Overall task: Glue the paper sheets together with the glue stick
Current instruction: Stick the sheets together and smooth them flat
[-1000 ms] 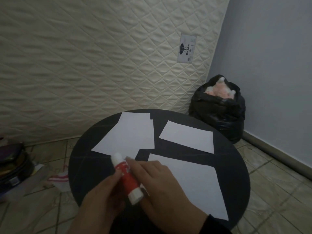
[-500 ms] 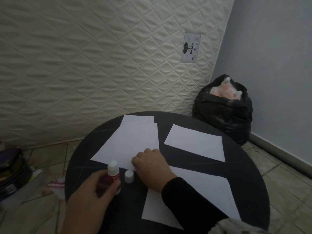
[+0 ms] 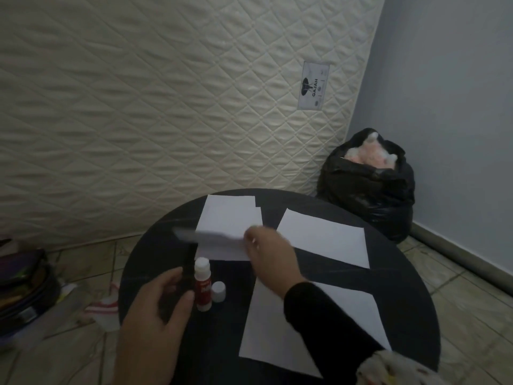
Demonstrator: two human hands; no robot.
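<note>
To the left of the left hand (image 3: 155, 315), on the tiled floor, lay a dark bag (image 3: 22, 284) and a small red-and-white item (image 3: 107, 311) (details too blurred to identify). The left hand was loosely curled, thumb and fingers around the lower body of the glue stick (image 3: 202, 284); whether the grip was firm could not be determined. The glue stick stood upright on the round black table (image 3: 144, 273), uncapped, with its white tip uppermost. Its white cap (image 3: 218, 291) stood on the table just right of the stick, between the two hands.

Beyond the left hand, a lifted paper sheet (image 3: 211, 240) was held clear of the table, its left edge raised and blurred. The right hand (image 3: 269, 257), in a black sleeve (image 3: 327, 323), pinched the right edge of this sheet between thumb and fingers. A second sheet (image 3: 230, 215) lay flat beyond the lifted one. To the right of the right hand lay a third sheet (image 3: 324, 240), and beneath the sleeve a fourth sheet (image 3: 277, 329) rested flat near the table's near edge.

Well beyond the right hand, a black plastic sack (image 3: 369, 187) stood on the floor against a quilted mattress (image 3: 166, 93).
</note>
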